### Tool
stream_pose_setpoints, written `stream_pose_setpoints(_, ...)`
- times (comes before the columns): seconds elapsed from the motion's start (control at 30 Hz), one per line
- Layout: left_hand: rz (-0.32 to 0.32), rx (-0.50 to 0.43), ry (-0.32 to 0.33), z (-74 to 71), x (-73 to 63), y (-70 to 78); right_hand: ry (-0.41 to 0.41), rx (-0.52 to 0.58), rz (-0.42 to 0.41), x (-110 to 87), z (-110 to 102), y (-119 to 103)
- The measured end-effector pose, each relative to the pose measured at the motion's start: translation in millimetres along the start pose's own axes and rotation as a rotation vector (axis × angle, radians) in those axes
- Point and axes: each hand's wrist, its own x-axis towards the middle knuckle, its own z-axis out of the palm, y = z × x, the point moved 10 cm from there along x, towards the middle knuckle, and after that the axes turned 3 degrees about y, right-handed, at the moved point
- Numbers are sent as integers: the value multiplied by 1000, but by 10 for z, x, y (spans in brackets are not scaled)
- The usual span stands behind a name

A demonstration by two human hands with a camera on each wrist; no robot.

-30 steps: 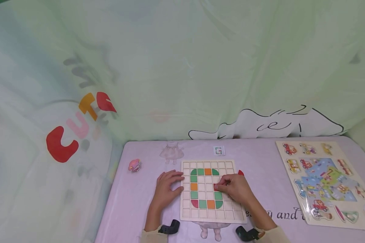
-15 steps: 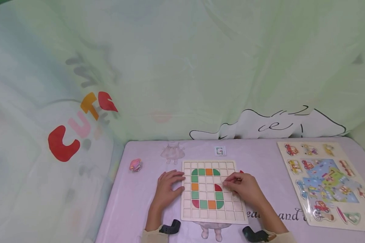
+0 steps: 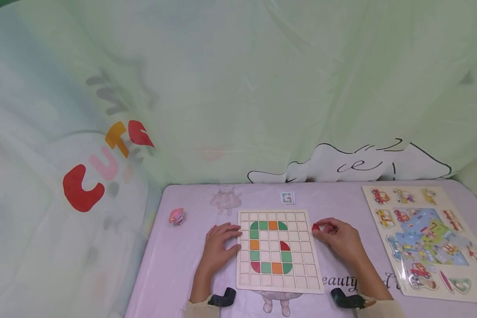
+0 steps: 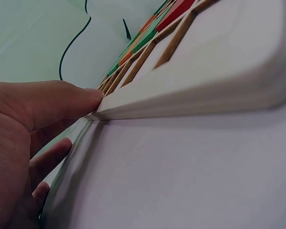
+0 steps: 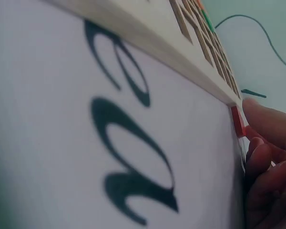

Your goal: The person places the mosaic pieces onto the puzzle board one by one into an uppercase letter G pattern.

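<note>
A pale wooden grid board (image 3: 270,285) lies in front of me. Green, orange and red tiles form a ring-like figure in its cells, among them a red quarter-round tile (image 3: 284,246). My left hand (image 3: 221,244) rests at the board's left edge, fingers spread and fairly straight; in the left wrist view the thumb (image 4: 62,102) touches the rim. Beyond the right edge, my right hand (image 3: 342,238) pinches a small red tile (image 3: 316,227) between thumb and forefinger. The right wrist view shows that tile (image 5: 238,121) beside the board's side, partly hidden by fingers.
A small pattern card (image 3: 288,198) lies behind the board. To the far left sits a pink trinket (image 3: 176,216). A vehicle picture puzzle board (image 3: 425,238) occupies the right side. Printed curtains (image 3: 238,88) hang behind the lilac tabletop (image 3: 191,256).
My right hand has let go of the red quarter-round tile on the board and moved right, to the red tile beside the board. The left hand has stayed put.
</note>
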Motion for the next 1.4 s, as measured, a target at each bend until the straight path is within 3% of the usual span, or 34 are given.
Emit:
stream_pose_setpoints(0.77, 5, 6, 3, 6, -6, -7, -13, -20, -49, 51, 60, 32)
stream_pose_setpoints(1.4, 6, -1, 4, 0, -6, -3, -10, 34, -22, 21, 41, 69)
